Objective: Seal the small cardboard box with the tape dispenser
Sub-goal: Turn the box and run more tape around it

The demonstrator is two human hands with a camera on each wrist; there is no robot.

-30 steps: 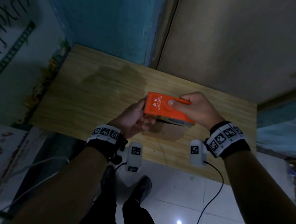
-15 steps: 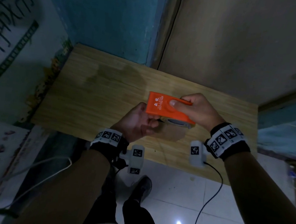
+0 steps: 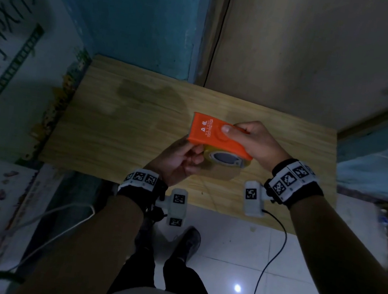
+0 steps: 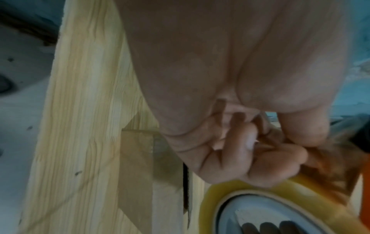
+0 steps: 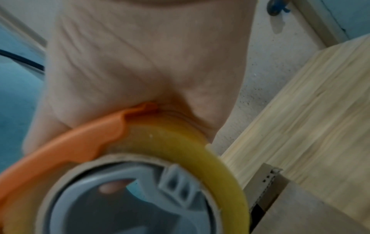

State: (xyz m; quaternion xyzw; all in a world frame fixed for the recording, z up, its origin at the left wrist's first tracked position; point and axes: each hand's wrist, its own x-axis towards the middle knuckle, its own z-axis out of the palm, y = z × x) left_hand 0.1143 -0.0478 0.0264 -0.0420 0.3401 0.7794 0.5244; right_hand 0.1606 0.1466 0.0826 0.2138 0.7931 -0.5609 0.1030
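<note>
My right hand (image 3: 255,142) grips an orange tape dispenser (image 3: 209,134) from above, thumb pressed on its top face. Its yellow tape roll (image 3: 226,158) with a grey hub shows on the side facing me. My left hand (image 3: 181,160) is curled at the dispenser's left end, thumb and fingers (image 4: 250,139) pinching at the tape beside the roll (image 4: 280,191); the tape end itself is hard to make out. The small brown cardboard box (image 3: 221,174) lies flat on the wooden table (image 3: 117,124) just under the dispenser, mostly hidden by it. In the right wrist view the box (image 5: 284,209) lies below the roll (image 5: 200,150).
The table stands against a blue and beige wall, its near edge just behind my wrists. White tiled floor, my feet and a black cable (image 3: 269,260) lie below that edge. A printed panel (image 3: 17,37) stands on the left.
The dispenser has tilted slightly, so the roll's grey hub faces me more. My left hand has shifted a little under its left end. The box has stayed put.
</note>
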